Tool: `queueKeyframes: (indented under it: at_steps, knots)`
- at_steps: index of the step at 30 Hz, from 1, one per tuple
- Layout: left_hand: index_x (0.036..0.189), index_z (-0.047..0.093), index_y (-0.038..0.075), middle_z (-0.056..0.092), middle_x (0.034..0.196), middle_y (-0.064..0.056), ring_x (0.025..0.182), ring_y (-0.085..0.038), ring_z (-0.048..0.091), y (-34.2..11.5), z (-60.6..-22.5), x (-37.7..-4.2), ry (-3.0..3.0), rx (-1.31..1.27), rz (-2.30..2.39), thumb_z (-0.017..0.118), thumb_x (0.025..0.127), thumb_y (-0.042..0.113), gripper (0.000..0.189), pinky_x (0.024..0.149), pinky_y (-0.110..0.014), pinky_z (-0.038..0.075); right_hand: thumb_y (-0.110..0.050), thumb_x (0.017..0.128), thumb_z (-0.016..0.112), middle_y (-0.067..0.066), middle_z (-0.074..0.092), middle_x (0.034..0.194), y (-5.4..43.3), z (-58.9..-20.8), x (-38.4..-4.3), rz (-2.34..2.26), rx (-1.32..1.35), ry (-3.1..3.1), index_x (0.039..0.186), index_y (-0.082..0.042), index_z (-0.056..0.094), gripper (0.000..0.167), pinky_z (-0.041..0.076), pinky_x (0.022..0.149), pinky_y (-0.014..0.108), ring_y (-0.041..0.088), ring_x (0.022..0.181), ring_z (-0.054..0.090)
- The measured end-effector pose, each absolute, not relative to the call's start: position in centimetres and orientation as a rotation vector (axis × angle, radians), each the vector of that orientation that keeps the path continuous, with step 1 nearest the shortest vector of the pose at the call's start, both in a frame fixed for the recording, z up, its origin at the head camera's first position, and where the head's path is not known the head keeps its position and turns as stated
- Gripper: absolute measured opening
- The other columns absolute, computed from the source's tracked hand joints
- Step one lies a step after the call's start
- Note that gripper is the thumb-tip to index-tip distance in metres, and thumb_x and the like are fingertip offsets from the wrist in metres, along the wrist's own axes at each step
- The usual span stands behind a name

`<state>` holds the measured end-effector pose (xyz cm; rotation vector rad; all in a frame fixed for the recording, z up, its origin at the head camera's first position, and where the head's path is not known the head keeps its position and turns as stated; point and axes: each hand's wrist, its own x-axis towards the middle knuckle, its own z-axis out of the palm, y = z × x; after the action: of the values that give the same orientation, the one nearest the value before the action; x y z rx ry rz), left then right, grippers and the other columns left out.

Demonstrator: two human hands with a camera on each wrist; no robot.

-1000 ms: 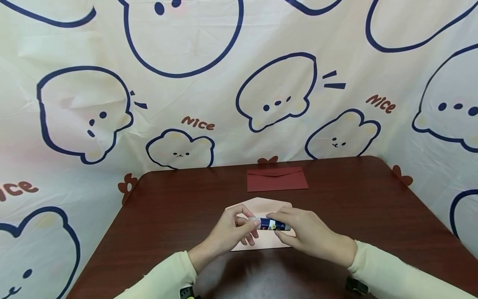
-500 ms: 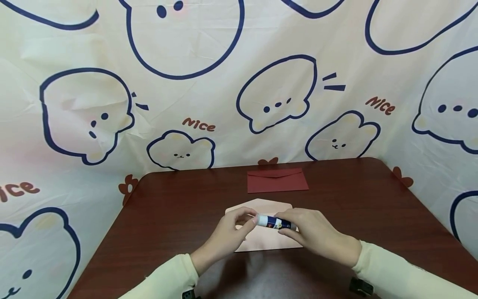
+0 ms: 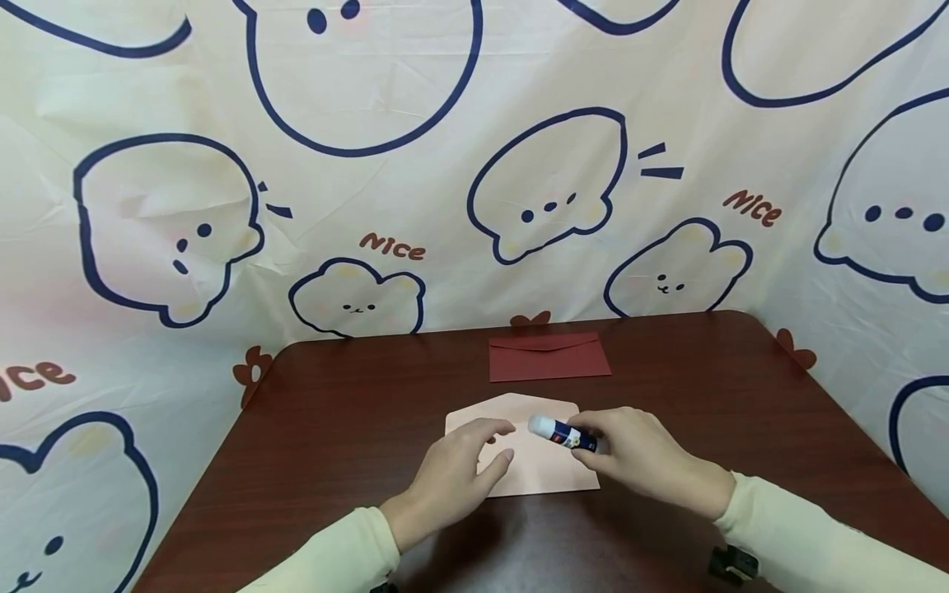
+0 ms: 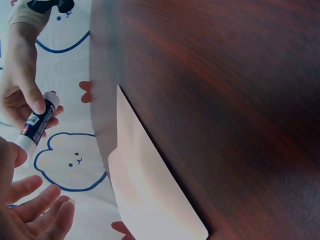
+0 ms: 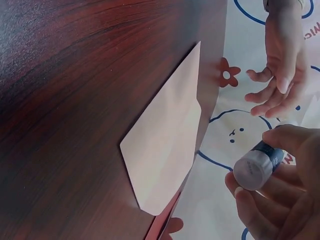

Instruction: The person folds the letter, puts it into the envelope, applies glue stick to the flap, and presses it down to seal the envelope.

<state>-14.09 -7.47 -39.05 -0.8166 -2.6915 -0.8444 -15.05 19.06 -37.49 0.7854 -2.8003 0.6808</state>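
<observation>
A glue stick [image 3: 561,432] with a dark blue label and white ends is held by my right hand [image 3: 652,453], fingers and thumb pinching its right part. Its white left end points toward my left hand [image 3: 452,469], which holds nothing, fingers apart and loosely bent. Below both hands a pale pink envelope [image 3: 534,469] lies on the table with its pointed flap spread out at the far side. In the right wrist view, the round base of the glue stick [image 5: 252,171] faces the camera. The left wrist view shows the pink envelope [image 4: 145,185] under the hands.
Behind the pink envelope, a dark red envelope [image 3: 549,362] with its flap folded down lies near the back edge of the brown wooden table [image 3: 356,412]. A cloth [image 3: 415,189] with cartoon drawings hangs around the table on the back and sides.
My left hand has let go of the glue stick's white end and spread its fingers. My right hand has carried the glue stick right, tilting its left end upward.
</observation>
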Motion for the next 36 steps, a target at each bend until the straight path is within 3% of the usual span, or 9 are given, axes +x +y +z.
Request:
queueKeyframes:
  at_steps: [8,26,36]
  knots:
    - [0.124,0.067,0.015,0.072,0.121,0.001,0.113,-0.014,0.069,-7.5,-39.6,-14.3,-2.644,-0.892,-0.594,0.066,0.096,0.027,0.03,0.086,-0.037,0.059,-0.023,0.085,0.081,-0.007,0.073,0.087,20.0,-37.2,-15.3,0.808,0.687,-2.875,0.109,-0.016,0.075,0.026,0.046,0.059,0.019,-0.001,0.071,0.058]
    - [0.122,0.066,0.016,0.073,0.115,0.002,0.104,-0.015,0.07,-7.6,-40.5,-14.7,-2.56,-1.002,-0.269,0.068,0.095,0.03,0.031,0.08,-0.035,0.06,-0.022,0.087,0.08,0.005,0.073,0.093,22.9,-37.6,-16.7,1.08,0.545,-2.92,0.11,-0.004,0.072,0.03,0.052,0.055,0.024,0.009,0.067,0.061]
    - [0.118,0.068,0.017,0.073,0.111,0.004,0.101,-0.012,0.071,-7.5,-41.2,-14.7,-2.506,-1.054,-0.199,0.071,0.092,0.029,0.029,0.082,-0.031,0.059,-0.02,0.089,0.078,0.006,0.071,0.088,25.4,-38.3,-18.1,1.138,0.485,-2.923,0.108,0.001,0.07,0.029,0.051,0.055,0.025,0.012,0.065,0.06]
